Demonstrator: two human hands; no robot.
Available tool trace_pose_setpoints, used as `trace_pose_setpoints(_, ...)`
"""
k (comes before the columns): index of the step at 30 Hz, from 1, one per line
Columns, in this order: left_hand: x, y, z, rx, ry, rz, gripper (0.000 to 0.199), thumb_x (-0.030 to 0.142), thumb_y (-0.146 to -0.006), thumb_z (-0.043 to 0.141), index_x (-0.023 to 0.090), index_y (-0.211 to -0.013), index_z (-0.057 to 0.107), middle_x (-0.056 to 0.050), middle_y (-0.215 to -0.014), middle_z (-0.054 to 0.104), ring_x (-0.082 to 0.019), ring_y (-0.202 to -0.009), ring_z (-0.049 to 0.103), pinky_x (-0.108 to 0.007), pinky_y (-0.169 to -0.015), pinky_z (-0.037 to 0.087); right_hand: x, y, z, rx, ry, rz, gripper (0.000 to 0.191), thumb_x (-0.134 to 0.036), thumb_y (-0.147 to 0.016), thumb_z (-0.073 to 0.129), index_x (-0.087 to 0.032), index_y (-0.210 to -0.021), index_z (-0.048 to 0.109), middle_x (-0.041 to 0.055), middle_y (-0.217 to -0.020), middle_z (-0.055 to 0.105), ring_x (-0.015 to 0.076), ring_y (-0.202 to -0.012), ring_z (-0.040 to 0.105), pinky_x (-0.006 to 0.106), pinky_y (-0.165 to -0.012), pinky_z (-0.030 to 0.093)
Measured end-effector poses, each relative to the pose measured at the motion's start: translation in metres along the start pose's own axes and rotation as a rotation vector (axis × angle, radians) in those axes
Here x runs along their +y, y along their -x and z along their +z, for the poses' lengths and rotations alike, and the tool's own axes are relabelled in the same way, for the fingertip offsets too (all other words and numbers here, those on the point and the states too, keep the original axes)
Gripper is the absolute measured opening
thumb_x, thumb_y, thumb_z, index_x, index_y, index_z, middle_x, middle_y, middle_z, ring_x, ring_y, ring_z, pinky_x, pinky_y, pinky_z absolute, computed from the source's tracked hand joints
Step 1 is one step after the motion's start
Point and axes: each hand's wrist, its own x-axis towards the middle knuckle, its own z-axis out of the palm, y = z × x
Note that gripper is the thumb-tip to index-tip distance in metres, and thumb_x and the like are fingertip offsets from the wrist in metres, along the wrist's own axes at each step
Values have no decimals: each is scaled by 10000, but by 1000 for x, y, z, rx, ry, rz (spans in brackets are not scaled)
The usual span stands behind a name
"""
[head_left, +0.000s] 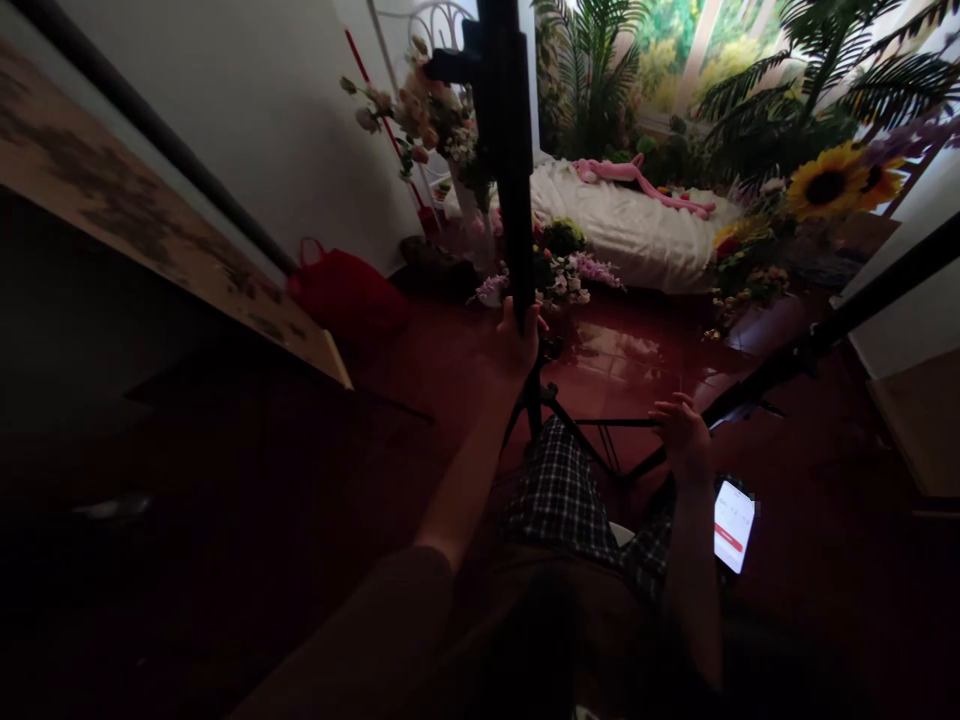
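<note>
My left hand (517, 335) is wrapped round the upright black pole of a stand (517, 200). Below that grip the stand's legs spread near my knees. Beside a second, slanting black pole (810, 350) at the right is my right hand (684, 430), its fingers loosely stretched and apart. Whether this hand touches the slanting pole or a thin strut near it, I cannot tell. A lit phone (733, 527) lies by my right forearm, over the dark checked cloth at my lap.
Flowers (562, 275) stand beyond the pole, before a white-covered bed (637, 235) with a pink plush toy (637, 180) on it. Sunflowers (829, 185) are at the right. A red bag (345, 290) rests by the left wall, near a long patterned panel (187, 240). The foreground is dark.
</note>
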Motion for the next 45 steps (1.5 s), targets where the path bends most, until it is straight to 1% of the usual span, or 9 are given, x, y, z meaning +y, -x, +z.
trace_pose_setpoints(4,-10,7,10,34,52,-33,337,520,-949,446,205,-961,564,48,-562,578,-82,-472,543,-211,-521,410,22,0,33,9,-45,115,196,-283,-722,674,-226,-901,617,-19,-734,731,132,-621,695,192,-500,515)
trace_pose_setpoints(7,-6,8,9,73,81,-2,333,522,-943,465,206,-923,569,54,-539,564,-78,-462,535,-208,-520,408,43,-3,64,-19,-104,306,119,-298,-765,654,-217,-842,614,-34,-644,683,111,-544,643,170,-446,459)
trace_pose_setpoints(11,0,7,7,71,94,18,366,557,-929,474,207,-878,570,48,-537,565,-78,-472,543,-209,-528,417,59,-15,109,-159,-258,573,170,-357,-901,542,-212,-847,614,-38,-604,627,94,-506,575,158,-411,401)
trace_pose_setpoints(16,2,9,7,64,79,-22,394,594,-916,467,215,-873,565,42,-551,577,-83,-469,531,-218,-512,408,60,-42,147,-376,-475,609,310,-414,-992,400,-212,-952,632,-34,-672,636,69,-534,515,123,-423,389)
trace_pose_setpoints(23,1,8,8,69,48,-33,420,614,-913,449,212,-826,537,24,-557,579,-94,-471,534,-227,-502,392,60,-87,148,-531,-230,524,260,-249,-943,501,-193,-723,628,-49,-583,619,44,-494,519,103,-487,462)
trace_pose_setpoints(30,2,7,8,77,10,-46,375,564,-918,481,201,-859,557,7,-576,584,-113,-496,546,-243,-511,387,51,-100,140,-608,-197,598,196,-146,-888,497,-157,-866,691,-32,-695,717,5,-490,544,55,-480,445)
trace_pose_setpoints(38,-11,11,5,15,-3,14,374,560,-922,471,199,-863,548,2,-621,624,-104,-527,583,-226,-549,427,67,-86,142,-426,367,263,114,-296,-851,584,-195,-813,620,8,-640,710,92,-434,570,177,-435,484)
trace_pose_setpoints(42,-15,14,4,17,-4,36,364,554,-923,471,200,-882,545,-8,-653,646,-111,-576,617,-232,-602,464,53,-80,129,-351,898,-143,90,-233,-807,654,-240,-897,650,17,-713,715,166,-642,674,275,-659,563)
trace_pose_setpoints(45,-14,15,5,26,9,31,368,562,-918,479,203,-873,546,-5,-650,644,-109,-570,616,-230,-596,464,28,-84,132,-362,915,-334,263,-209,-765,706,-259,-1018,659,31,-880,724,173,-781,679,321,-810,564)
